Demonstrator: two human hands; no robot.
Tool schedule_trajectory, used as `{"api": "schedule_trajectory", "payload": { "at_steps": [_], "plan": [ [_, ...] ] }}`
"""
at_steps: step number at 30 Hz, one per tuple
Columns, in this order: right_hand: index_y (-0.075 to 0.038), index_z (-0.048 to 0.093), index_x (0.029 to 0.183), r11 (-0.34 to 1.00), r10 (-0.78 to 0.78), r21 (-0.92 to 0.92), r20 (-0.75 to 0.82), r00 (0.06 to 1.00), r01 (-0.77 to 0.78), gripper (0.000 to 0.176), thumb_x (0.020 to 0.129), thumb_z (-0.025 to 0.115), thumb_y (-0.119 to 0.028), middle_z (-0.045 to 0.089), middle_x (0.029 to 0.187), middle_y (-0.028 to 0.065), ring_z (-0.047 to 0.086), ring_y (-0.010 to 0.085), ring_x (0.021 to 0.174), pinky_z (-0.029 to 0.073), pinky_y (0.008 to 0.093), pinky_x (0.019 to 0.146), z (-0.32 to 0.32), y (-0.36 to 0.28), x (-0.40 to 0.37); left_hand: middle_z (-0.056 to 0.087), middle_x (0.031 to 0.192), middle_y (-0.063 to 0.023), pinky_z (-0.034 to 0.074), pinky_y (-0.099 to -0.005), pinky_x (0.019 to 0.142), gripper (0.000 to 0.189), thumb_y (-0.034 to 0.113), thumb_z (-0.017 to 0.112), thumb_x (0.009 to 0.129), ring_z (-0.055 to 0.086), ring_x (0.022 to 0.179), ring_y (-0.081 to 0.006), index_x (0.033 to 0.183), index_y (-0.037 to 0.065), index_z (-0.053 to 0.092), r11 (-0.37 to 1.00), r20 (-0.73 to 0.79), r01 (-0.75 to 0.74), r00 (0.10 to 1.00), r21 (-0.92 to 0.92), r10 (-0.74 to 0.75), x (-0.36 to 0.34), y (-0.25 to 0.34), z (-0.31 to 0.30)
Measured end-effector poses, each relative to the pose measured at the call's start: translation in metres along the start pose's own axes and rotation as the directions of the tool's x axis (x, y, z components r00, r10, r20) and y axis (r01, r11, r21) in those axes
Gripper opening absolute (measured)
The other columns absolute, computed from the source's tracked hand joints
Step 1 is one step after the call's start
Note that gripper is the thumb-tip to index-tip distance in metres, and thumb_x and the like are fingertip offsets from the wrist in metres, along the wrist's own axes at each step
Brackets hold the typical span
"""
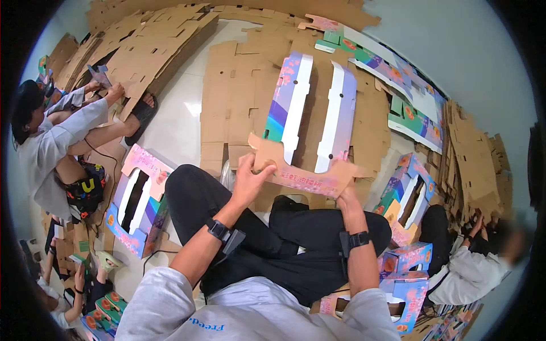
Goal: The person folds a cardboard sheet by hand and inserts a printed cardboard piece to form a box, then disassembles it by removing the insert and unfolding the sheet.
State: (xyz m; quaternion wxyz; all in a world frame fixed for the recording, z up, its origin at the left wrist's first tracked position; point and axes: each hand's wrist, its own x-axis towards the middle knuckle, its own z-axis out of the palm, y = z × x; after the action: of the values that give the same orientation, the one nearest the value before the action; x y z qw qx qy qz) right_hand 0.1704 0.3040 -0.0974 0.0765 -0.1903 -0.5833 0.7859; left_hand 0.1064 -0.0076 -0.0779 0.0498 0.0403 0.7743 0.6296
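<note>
A long printed carton, purple, white and pink, lies open in front of my crossed legs, with a white flap and a lilac flap standing along its sides. Its near end panel bears pink print and brown cardboard edges. My left hand pinches the left corner of that panel between thumb and fingers. At the panel's right corner is my right hand, its fingers partly hidden behind the cardboard.
Folded cartons stand at the left and right. Brown cardboard sheets lie ahead, with a tall stack at the upper left. Printed sheets lie upper right. Co-workers sit at the left and right.
</note>
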Motion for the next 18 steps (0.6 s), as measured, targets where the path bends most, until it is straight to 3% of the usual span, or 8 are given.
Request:
{"api": "schedule_trajectory", "payload": {
  "at_steps": [1,2,3,5,9,12,16,18],
  "plan": [
    [-0.002,0.050,0.153,0.986,0.017,0.163,0.026,1.000,-0.021,0.048,0.113,0.064,-0.026,0.066,0.139,0.0117,0.067,0.0209,0.125,0.055,0.0399,0.107,0.004,-0.003,-0.004,0.063,0.121,-0.0147,0.049,-0.0423,0.102,0.045,0.024,0.090,0.089,0.057,0.119,-0.0309,0.120,0.001,0.067,0.997,-0.041,0.050,0.998,-0.059,-0.052,0.002,0.001,0.005],
    [-0.003,0.055,0.150,0.978,0.073,0.204,-0.120,0.990,-0.047,0.051,0.119,0.047,-0.044,0.067,0.138,0.0101,0.066,0.0209,0.128,0.054,0.0421,0.108,0.012,-0.001,-0.008,0.062,0.121,-0.0160,0.049,-0.0424,0.102,0.050,0.024,0.090,0.089,0.058,0.119,-0.0301,0.125,0.001,0.064,0.988,-0.075,0.099,0.991,-0.118,-0.108,0.004,0.002,0.011],
    [-0.003,0.055,0.150,0.973,0.085,0.228,-0.188,0.978,-0.041,0.054,0.119,0.044,-0.047,0.067,0.138,0.0099,0.066,0.0210,0.128,0.054,0.0418,0.108,0.021,-0.003,-0.012,0.062,0.121,-0.0173,0.050,-0.0425,0.102,0.054,0.023,0.090,0.089,0.058,0.118,-0.0293,0.129,0.001,0.061,0.973,-0.103,0.146,0.981,-0.178,-0.166,0.007,0.004,0.017],
    [-0.004,0.056,0.150,0.961,0.114,0.277,-0.320,0.941,-0.022,0.062,0.120,0.036,-0.054,0.068,0.137,0.0097,0.066,0.0212,0.128,0.053,0.0413,0.108,0.029,-0.003,-0.015,0.061,0.121,-0.0189,0.051,-0.0435,0.101,0.069,0.017,0.089,0.089,0.059,0.116,-0.0294,0.142,0.001,0.049,0.989,-0.173,0.053,0.982,-0.136,-0.076,0.006,0.016,0.023],
    [0.000,0.055,0.150,0.954,-0.257,-0.004,-0.528,0.810,0.300,0.062,0.120,0.037,-0.051,0.066,0.142,0.0160,0.064,0.0270,0.127,0.050,0.0397,0.109,0.044,0.007,-0.017,0.062,0.125,-0.0221,0.052,-0.0442,0.101,0.072,0.014,0.087,0.089,0.059,0.115,-0.0318,0.147,-0.001,0.046,0.999,-0.206,-0.044,0.977,0.030,0.049,0.011,0.020,0.018],
    [0.003,0.055,0.148,0.855,-0.472,-0.459,-0.492,0.732,0.242,0.054,0.119,0.045,-0.042,0.067,0.138,0.0213,0.065,0.0311,0.126,0.049,0.0438,0.110,0.057,-0.011,-0.024,0.062,0.128,-0.0236,0.052,-0.0442,0.102,0.071,0.016,0.084,0.092,0.059,0.114,-0.0325,0.150,-0.002,0.046,0.996,-0.012,0.020,1.000,0.086,-0.019,0.019,0.032,0.003],
    [0.002,0.059,0.143,0.681,-0.508,-0.724,-0.354,0.785,0.115,0.045,0.116,0.052,-0.034,0.069,0.132,0.0238,0.066,0.0387,0.122,0.049,0.0483,0.108,0.064,-0.032,-0.022,0.072,0.112,-0.0196,0.053,-0.0425,0.101,0.063,0.021,0.076,0.099,0.058,0.116,-0.0286,0.150,-0.002,0.048,0.990,0.097,0.070,0.992,0.120,-0.081,0.023,0.046,-0.004],
    [0.001,0.063,0.140,0.650,-0.495,-0.754,-0.320,0.808,0.100,0.043,0.116,0.053,-0.033,0.070,0.129,0.0237,0.066,0.0419,0.120,0.050,0.0492,0.106,0.065,-0.036,-0.020,0.074,0.098,-0.0180,0.058,-0.0357,0.078,0.048,0.019,0.071,0.105,0.069,0.087,-0.0214,0.144,-0.001,0.052,0.989,0.062,-0.015,0.998,0.150,0.006,0.027,0.040,-0.001]
  ]
}}
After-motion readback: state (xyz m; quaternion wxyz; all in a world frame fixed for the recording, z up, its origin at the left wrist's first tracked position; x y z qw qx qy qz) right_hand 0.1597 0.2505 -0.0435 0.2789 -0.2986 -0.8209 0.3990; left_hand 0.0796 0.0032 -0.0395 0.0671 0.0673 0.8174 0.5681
